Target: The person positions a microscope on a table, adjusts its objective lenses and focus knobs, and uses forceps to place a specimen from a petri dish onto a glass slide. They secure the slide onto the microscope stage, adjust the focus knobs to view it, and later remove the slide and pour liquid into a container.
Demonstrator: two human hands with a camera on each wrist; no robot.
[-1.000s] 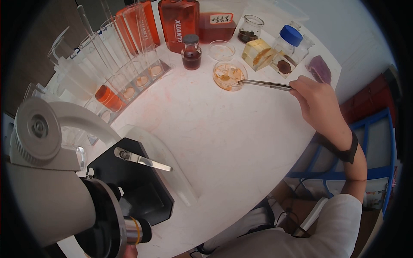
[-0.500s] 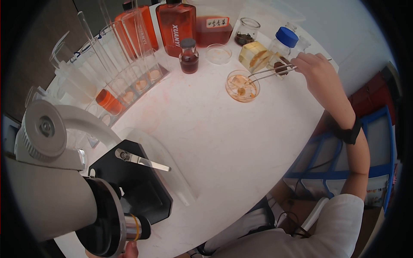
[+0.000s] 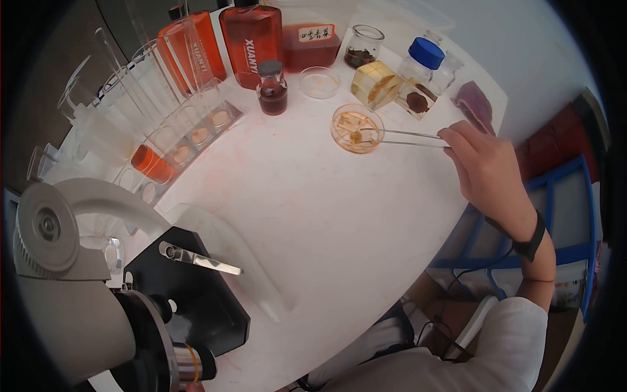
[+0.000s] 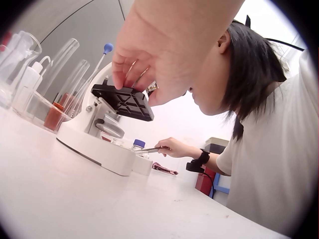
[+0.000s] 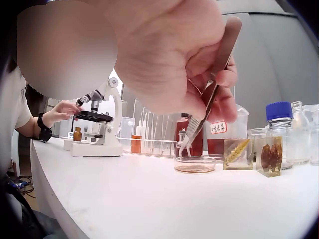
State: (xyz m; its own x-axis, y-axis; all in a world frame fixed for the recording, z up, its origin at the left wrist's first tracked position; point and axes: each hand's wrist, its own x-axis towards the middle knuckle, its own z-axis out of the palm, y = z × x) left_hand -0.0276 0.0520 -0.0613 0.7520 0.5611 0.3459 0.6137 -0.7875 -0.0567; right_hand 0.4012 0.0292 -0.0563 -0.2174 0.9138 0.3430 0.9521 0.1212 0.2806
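Observation:
My right hand (image 3: pixel 490 173) holds steel tweezers (image 3: pixel 415 138) by the upper part of their arms. Their two arms stand apart, and the tips reach inside the rim of a glass petri dish (image 3: pixel 356 152) with pale orange-brown pieces and liquid. From the side, the tips of the tweezers (image 5: pixel 201 124) point steeply down at the dish (image 5: pixel 194 169). My left hand (image 4: pixel 159 55) is at the edge of the black stage (image 4: pixel 124 102) of a white microscope (image 5: pixel 99 147), fingers and thumb beside a metal objective; whether they grip anything I cannot tell.
Behind the dish stand a second petri dish (image 3: pixel 319 83), a stoppered bottle (image 3: pixel 272 91), clear specimen blocks (image 3: pixel 377 86) and a blue-capped bottle (image 3: pixel 426 55). A rack (image 3: pixel 225 117) with tall glass tubes is at the back left; a purple stone (image 3: pixel 473 104) lies near the right edge.
The petri dish has shifted right across the table. My right hand lifted back with the tweezers, their arms spread apart, then came down so the tips are over the dish again.

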